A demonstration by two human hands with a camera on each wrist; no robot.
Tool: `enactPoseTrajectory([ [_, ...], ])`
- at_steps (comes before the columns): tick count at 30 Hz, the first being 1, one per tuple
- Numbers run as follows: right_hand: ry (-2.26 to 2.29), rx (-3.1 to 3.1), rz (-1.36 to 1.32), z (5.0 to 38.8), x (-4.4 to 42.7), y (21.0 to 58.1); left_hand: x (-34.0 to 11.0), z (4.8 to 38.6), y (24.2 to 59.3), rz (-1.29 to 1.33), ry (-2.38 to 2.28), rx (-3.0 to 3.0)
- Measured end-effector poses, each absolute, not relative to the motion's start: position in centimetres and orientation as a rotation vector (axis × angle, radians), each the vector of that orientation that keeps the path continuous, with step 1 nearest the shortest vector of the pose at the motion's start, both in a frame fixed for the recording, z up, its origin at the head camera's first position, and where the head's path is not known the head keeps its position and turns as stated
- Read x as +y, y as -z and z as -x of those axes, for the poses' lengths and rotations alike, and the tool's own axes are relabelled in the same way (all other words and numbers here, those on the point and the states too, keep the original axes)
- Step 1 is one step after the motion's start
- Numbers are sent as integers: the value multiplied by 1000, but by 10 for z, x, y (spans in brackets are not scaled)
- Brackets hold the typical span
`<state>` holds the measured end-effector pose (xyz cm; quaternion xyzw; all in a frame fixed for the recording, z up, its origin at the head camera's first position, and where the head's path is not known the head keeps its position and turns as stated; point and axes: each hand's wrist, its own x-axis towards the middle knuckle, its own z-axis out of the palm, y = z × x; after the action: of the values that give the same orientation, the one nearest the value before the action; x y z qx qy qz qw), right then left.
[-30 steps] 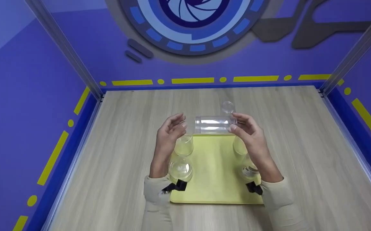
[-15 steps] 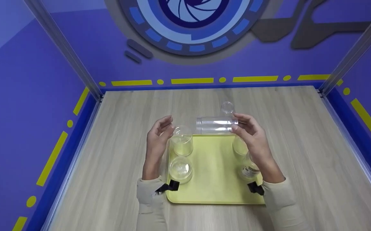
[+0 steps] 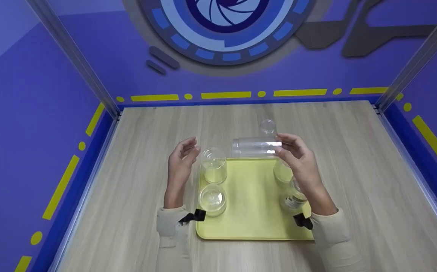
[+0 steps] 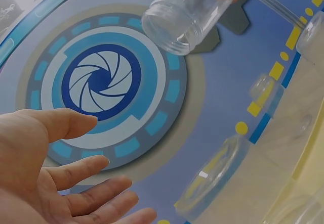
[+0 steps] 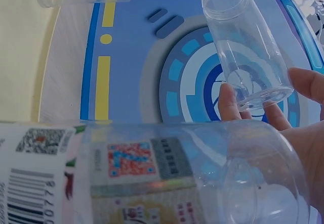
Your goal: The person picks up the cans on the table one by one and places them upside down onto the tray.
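My right hand (image 3: 303, 162) grips a clear plastic jar (image 3: 256, 147) by its base end. The jar lies roughly level in the air above the tray's far edge, its threaded mouth pointing left. In the left wrist view that threaded jar (image 4: 182, 16) shows no lid, and the right wrist view has thumb and fingers around the bottom of the jar (image 5: 248, 47). My left hand (image 3: 182, 162) holds nothing; its fingers are spread and relaxed in the left wrist view. It hovers left of a clear jar (image 3: 214, 166) standing on the yellow tray (image 3: 254, 226).
Another clear jar (image 3: 212, 200) stands at the tray's left front. On its right side are a clear jar (image 3: 283, 172) and a labelled jar (image 3: 294, 198), partly behind my right hand and wrist. A small clear container (image 3: 267, 127) stands beyond the tray on the wooden table (image 3: 146, 124).
My left hand has drawn away to the left, from near the held jar's mouth to outside the tray. My right hand and the jar have shifted slightly right.
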<state>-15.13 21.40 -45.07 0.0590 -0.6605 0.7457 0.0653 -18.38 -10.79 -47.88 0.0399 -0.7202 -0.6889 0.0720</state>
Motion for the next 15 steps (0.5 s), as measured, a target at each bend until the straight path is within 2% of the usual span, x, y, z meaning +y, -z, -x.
enactPoseTrajectory([
  [15, -2203, -2040, -165, 150, 217, 451, -117, 194, 496, -205, 2046, -2233],
])
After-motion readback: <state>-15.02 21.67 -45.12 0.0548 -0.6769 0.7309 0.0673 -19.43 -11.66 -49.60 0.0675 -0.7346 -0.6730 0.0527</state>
